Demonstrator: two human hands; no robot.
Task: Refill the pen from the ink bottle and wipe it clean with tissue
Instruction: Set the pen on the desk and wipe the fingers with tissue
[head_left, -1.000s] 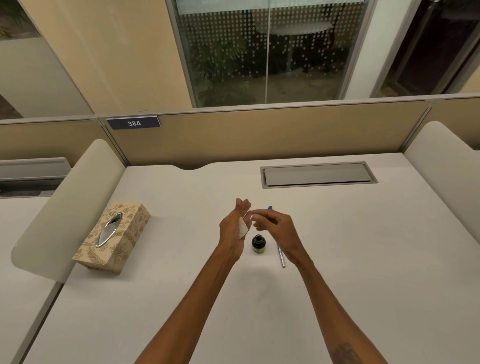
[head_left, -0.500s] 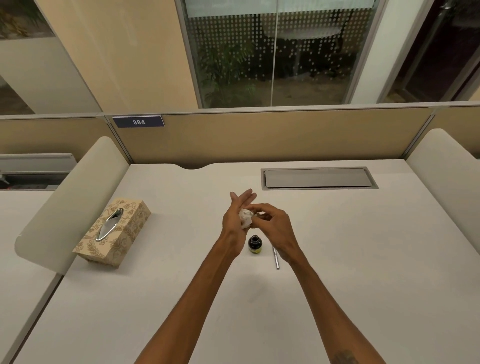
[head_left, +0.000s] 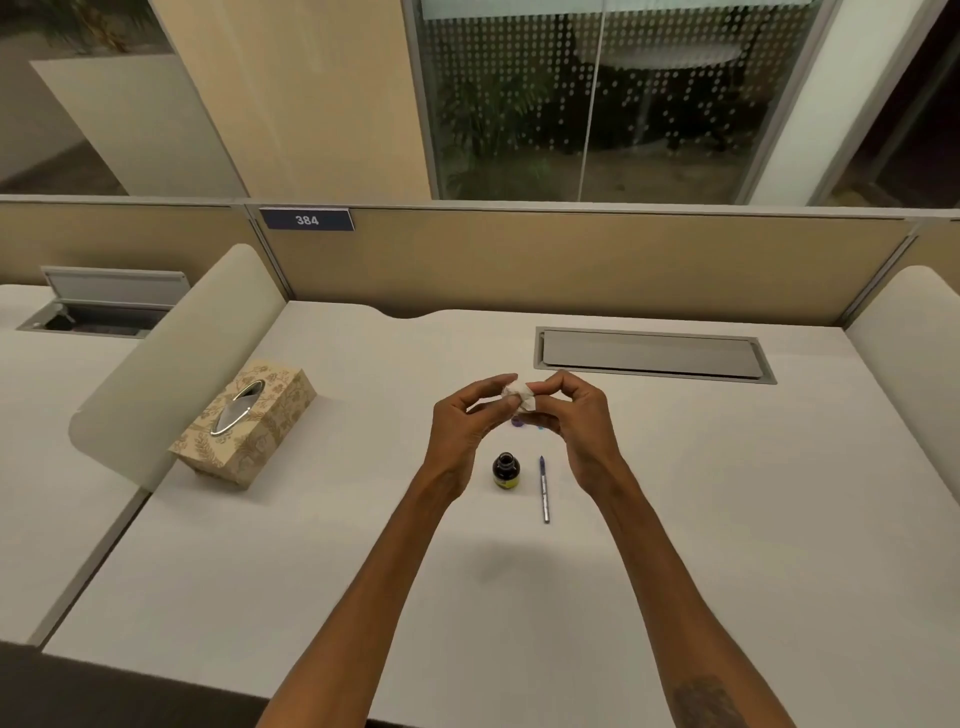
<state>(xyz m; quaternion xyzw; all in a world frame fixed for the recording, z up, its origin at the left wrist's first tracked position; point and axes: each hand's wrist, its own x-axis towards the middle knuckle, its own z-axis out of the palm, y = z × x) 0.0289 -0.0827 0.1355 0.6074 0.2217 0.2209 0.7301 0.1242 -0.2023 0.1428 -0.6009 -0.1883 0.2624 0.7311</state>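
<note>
A small crumpled white tissue (head_left: 521, 395) is pinched between the fingertips of my left hand (head_left: 465, 423) and my right hand (head_left: 576, 415), held above the desk. Below the hands stands a small dark ink bottle (head_left: 505, 470) with a yellow label, its mouth uncapped. The pen (head_left: 544, 489), silver with a blue tip pointing away from me, lies on the desk just right of the bottle. A small purple object (head_left: 518, 421), possibly the bottle's cap, shows on the desk between my hands.
A patterned tissue box (head_left: 244, 426) sits at the left of the white desk (head_left: 727, 519). A grey cable-tray lid (head_left: 652, 354) is set into the desk at the back. Beige partition panels run behind and at both sides.
My left hand's fingers have curled onto the tissue, which both hands now pinch. The pen lies uncovered on the desk as my right hand has risen off it. The camera view has shifted.
</note>
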